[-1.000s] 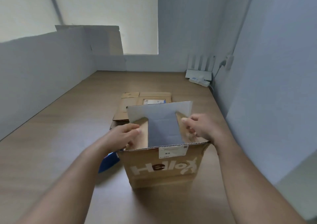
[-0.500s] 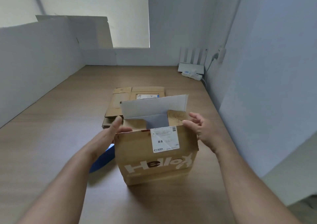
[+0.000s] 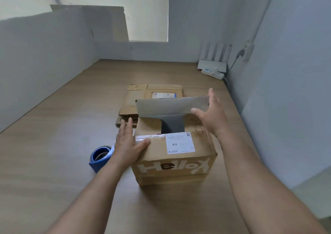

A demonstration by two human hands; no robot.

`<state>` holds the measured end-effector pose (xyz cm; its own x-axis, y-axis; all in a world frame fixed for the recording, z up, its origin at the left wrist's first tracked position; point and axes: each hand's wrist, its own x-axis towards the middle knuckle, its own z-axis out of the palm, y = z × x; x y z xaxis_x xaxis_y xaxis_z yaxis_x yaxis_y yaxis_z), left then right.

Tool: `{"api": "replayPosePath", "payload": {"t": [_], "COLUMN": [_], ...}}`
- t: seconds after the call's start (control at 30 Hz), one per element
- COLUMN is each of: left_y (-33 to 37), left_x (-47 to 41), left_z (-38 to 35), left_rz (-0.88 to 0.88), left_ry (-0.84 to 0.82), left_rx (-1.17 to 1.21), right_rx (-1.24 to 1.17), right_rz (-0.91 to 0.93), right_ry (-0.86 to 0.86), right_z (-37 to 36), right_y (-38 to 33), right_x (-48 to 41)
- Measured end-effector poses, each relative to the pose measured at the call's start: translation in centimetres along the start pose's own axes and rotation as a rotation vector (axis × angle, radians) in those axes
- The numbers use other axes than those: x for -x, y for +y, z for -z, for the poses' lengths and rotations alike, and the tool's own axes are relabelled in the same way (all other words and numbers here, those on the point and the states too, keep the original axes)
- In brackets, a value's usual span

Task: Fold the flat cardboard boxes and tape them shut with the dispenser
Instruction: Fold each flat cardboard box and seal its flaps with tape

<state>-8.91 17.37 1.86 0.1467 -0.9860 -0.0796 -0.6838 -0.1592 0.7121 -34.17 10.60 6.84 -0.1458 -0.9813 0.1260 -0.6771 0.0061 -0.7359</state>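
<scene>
A brown cardboard box [image 3: 172, 163] printed "Hello" stands on the wooden table. Its near flap, with a white shipping label, lies folded down over the top. The far flap [image 3: 170, 105] still stands upright, grey inside. My left hand [image 3: 128, 144] presses flat on the left end of the near flap, fingers straight. My right hand [image 3: 210, 113] is spread at the right end of the far flap, thumb touching its face. A blue tape dispenser [image 3: 99, 157] lies on the table just left of the box, partly behind my left wrist.
Flat cardboard boxes [image 3: 152, 97] lie stacked behind the standing box. A white router and power strip [image 3: 213, 68] sit at the far right corner. White partition walls close the table on the left, back and right. Bare wood stretches to the left.
The near flap has come down over the box top. My left hand moved onto it, and my right hand rose from the box's right side to the far flap.
</scene>
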Motion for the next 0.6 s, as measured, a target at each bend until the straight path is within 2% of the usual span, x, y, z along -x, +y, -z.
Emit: {"api": "replayPosePath", "payload": {"t": [0.1, 0.27, 0.37, 0.6], "left_y": [0.2, 0.7, 0.9, 1.3], "left_x": [0.2, 0.6, 0.8, 0.2], "left_z": [-0.5, -0.8, -0.8, -1.0], "left_rz": [-0.016, 0.033, 0.064, 0.091], "left_ry": [0.007, -0.063, -0.087, 0.024], "left_rx": [0.041, 0.271, 0.394, 0.340], "right_rx": [0.114, -0.022, -0.042, -0.047], "right_rz": [0.021, -0.061, -0.033, -0.025], "right_ry": [-0.011, -0.135, -0.104, -0.045], "right_z": [0.4, -0.5, -1.2, -1.5], "right_y": [0.7, 4.3, 5.1, 4.6], "right_x": [0.5, 4.4, 5.5, 5.1]}}
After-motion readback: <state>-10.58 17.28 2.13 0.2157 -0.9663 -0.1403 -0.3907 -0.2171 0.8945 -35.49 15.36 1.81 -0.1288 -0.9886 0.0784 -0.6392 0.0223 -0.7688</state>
